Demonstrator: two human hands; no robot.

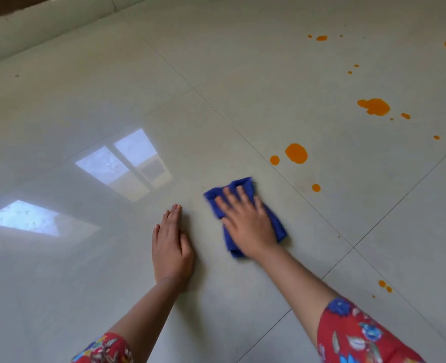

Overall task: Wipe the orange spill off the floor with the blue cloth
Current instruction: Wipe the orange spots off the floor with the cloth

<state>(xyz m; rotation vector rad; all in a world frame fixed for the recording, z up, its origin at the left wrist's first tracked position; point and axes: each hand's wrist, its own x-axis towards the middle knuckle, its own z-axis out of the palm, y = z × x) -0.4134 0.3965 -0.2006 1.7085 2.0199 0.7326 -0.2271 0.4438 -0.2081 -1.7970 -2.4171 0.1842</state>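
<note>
Many orange drops (296, 153) left on the floor (242, 61), none yet reached; blue cloth (276, 226) pressed flat under spread right hand (245, 218) just short of nearest spots, left hand (170, 247) open, braced beside it.

Soft daylight is filling the scene; window reflections (123, 159) are glaring off the glossy floor (85, 100). The hands are casting faint shadows. Motion blur is softening the cloth (242, 187), and tile lines are bending near the edges.
</note>
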